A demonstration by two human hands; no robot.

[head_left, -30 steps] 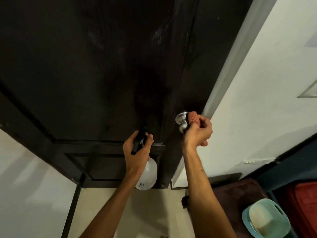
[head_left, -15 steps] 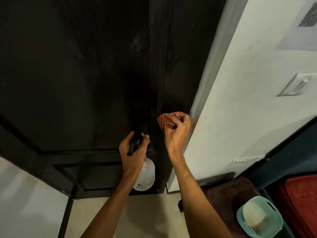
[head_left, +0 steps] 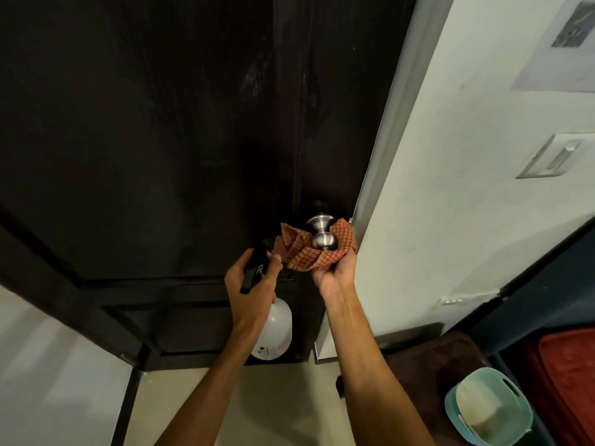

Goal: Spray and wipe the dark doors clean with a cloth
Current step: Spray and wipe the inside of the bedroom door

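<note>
Where the door stands: dark door [head_left: 161, 140] fills the upper left and centre of the head view; its right edge meets a pale frame beside a white wall [head_left: 467, 204].
Door surface: faint pale smears high on the panel, right of centre; a recessed lower panel shows below the hands.
Knob: brushed metal knob [head_left: 323, 235] near the door's right edge, its top and front bare.
Cloth: orange-red checked cloth [head_left: 299, 252], bunched under the knob and rising on both sides of it, touching the knob.
Right hand: right hand [head_left: 335, 272] sits palm up beneath the knob and cups the cloth against it; fingers curl up into the fabric and are mostly hidden by it.
Left hand: left hand [head_left: 254, 284] is just left of the cloth, fingers wrapped round the black trigger head of the spray bottle [head_left: 275, 326]; thumb lies over the top.
Bottle: white body hangs below the left hand, in front of the lower door panel; whether it touches the door, cannot tell.
Wall items: light switch [head_left: 553, 156] at right; a sheet of paper [head_left: 563, 46] above it.
Floor, lower right: teal basin [head_left: 457, 410] beside a dark brown mat [head_left: 428, 358]; a red item [head_left: 566, 381] at the frame edge, not identifiable.
</note>
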